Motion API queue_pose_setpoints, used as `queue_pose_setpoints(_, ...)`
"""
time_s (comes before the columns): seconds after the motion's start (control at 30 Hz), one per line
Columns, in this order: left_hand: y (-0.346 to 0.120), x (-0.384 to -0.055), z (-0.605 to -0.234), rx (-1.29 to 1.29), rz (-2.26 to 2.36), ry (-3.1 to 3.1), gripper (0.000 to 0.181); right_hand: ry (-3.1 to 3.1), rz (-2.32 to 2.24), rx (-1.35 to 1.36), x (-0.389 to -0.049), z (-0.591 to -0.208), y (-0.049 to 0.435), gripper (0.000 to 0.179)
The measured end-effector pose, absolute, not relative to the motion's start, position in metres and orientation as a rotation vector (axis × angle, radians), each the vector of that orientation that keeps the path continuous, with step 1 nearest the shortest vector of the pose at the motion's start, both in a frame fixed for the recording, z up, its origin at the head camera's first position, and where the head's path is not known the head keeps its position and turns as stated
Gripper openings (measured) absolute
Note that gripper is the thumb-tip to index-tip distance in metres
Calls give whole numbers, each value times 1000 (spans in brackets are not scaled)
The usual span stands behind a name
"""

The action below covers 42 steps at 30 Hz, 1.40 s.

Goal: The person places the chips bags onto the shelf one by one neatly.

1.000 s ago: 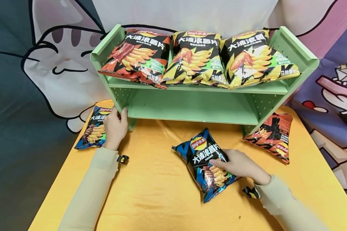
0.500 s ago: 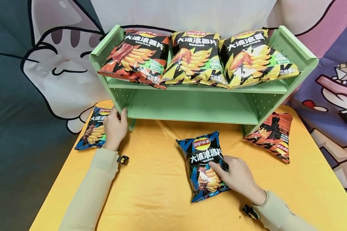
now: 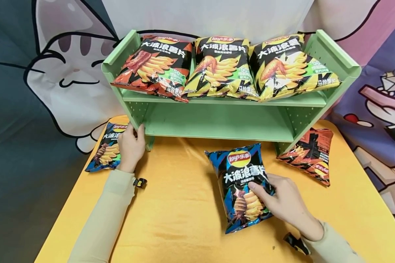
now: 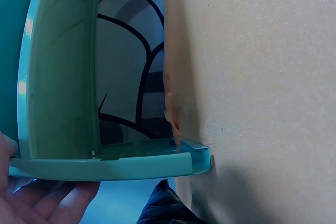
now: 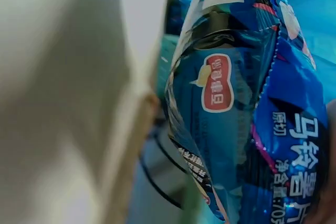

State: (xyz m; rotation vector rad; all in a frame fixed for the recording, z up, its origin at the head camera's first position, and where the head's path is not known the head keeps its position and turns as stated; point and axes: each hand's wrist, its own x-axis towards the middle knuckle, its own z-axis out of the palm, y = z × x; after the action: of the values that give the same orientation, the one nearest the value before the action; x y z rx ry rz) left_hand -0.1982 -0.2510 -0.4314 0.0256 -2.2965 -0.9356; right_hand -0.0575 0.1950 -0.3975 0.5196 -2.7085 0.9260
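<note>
My right hand grips a blue-and-black bag of potato chips by its right side. The thumb lies across the front, and the other fingers are hidden behind the bag. It leans with its printed face up, in front of the green shelf. In the right wrist view the bag's lower end fills much of the picture. My left hand holds the left side panel of the shelf low down. In the left wrist view the thumb and fingers lie on opposite sides of that panel.
On the upper board sit a red chip bag and two yellow-and-black ones. Another blue bag lies left of the shelf. A red bag lies by its right leg, all on the yellow cloth-covered table.
The bag in my right hand has turned more upright, then shifted slightly right and looks larger. My left hand stays on the shelf panel.
</note>
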Motion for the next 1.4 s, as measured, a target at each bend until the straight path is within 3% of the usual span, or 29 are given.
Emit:
queue_pose_setpoints(0.1,-252,-197,-430,28,-943,-2297,33,-2662,883,482,-66,-379,204,51)
queue_pose_setpoints(0.53,-252,-194,-431,31,-946,-2301,34,-2589,538,228,-136,-326,226,63)
queue_pose_setpoints(0.93,-251,-196,-430,22,-951,-2288,31,-2594,294,-70,-196,-321,208,67)
queue_pose_setpoints(1.2,-251,-196,-431,29,-950,-2296,33,-2266,56,210,-213,-332,200,62)
queue_pose_setpoints(1.4,-252,-196,-431,11,-954,-2288,33,-2762,231,61,-226,-329,208,65)
